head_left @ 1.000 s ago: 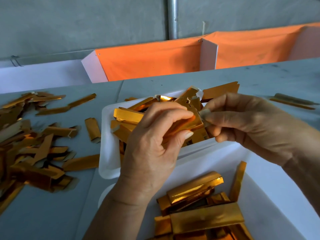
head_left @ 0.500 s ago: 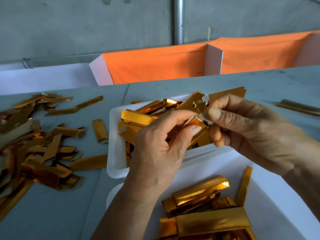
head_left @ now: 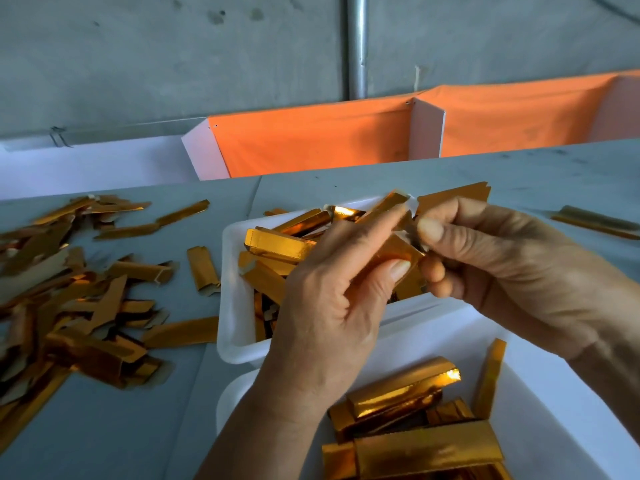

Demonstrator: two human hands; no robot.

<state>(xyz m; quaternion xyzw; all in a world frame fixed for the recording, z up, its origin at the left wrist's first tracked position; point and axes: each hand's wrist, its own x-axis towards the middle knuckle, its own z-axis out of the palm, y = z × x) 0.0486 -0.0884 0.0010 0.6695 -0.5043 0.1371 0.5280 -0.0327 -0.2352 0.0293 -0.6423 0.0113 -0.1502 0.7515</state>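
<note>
Foil piece [head_left: 389,255] clamped between left hand [head_left: 329,306] and right hand [head_left: 512,268] grips, over strip-filled white tray [head_left: 231,306].

Orange cloth [head_left: 311,143] beneath a metal pipe [head_left: 356,46] (grey wall [head_left: 138,64])

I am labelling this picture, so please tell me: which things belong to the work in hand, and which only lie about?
In the work: left hand, right hand, the gold foil piece both pinch, white tray, white bin.
Lying about: scattered gold pile, orange cloth, metal pipe.
</note>
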